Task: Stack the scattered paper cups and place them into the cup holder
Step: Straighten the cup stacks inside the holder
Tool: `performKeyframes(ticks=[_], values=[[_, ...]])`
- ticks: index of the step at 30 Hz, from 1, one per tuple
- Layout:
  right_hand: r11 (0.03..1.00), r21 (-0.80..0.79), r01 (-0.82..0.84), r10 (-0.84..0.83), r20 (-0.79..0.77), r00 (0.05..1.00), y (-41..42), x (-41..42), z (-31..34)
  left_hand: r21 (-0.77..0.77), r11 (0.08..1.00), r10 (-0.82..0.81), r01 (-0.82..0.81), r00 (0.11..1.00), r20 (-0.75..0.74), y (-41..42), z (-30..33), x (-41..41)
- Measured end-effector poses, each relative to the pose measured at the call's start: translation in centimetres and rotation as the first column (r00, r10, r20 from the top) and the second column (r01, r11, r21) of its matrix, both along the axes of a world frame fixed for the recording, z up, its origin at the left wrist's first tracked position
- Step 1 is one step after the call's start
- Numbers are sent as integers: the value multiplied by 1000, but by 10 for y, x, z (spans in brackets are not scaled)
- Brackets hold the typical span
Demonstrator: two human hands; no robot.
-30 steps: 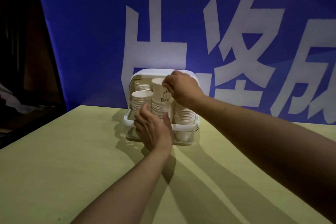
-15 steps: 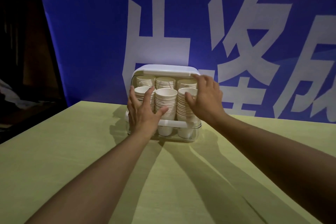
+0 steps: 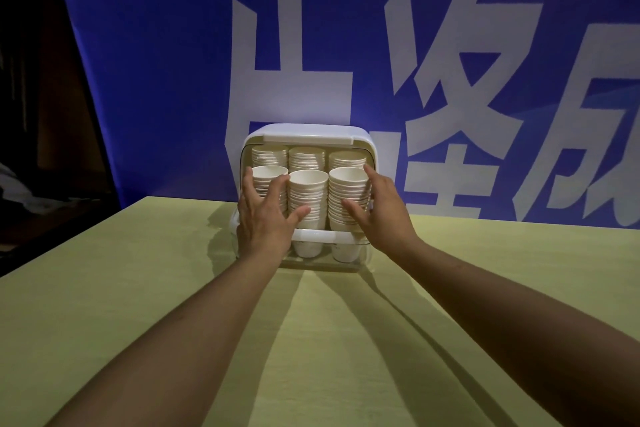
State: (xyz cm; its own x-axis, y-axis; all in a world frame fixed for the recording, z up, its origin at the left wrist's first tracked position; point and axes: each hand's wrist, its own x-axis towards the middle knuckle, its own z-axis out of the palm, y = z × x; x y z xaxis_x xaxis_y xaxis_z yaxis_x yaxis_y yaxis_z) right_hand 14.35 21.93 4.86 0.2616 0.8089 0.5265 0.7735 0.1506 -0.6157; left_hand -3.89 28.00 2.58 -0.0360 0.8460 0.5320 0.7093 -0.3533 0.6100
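Your fingers [image 3: 282, 184] are spread and nearly straight on both sides: your left hand [image 3: 265, 218] rests against the front left stack of paper cups [image 3: 308, 198], your right hand [image 3: 381, 211] against the front right stack. Six stacks stand upright, three in front and three behind, inside the white cup holder [image 3: 308, 135]. That holder sits on the yellow worktop [image 3: 138, 288] before a blue banner [image 3: 173, 62].
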Motion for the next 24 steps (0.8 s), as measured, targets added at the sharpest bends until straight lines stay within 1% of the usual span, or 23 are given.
performKeyframes(ticks=[8,14,19,21,22,24], values=[[997,74,16,-11,-71,997,3,-2,-7,0,1000,-7,7,998,-56,-1,-2,0],[1000,28,15,-13,-44,999,5,-4,-15,-35,999,-12,9,996,-87,2,7,7],[1000,20,19,-17,-76,997,11,-4,-15,-42,999,-19,15,996,-84,3,6,8],[999,34,27,-26,-42,999,11,-2,-14,-25,1000,-19,16,996,-89,4,3,5],[997,58,48,-47,-17,999,11,0,-13,3,1000,-6,6,998,-70,5,3,3],[990,112,88,-85,-28,996,11,7,-3,68,998,14,-17,999,39,11,10,-4]])
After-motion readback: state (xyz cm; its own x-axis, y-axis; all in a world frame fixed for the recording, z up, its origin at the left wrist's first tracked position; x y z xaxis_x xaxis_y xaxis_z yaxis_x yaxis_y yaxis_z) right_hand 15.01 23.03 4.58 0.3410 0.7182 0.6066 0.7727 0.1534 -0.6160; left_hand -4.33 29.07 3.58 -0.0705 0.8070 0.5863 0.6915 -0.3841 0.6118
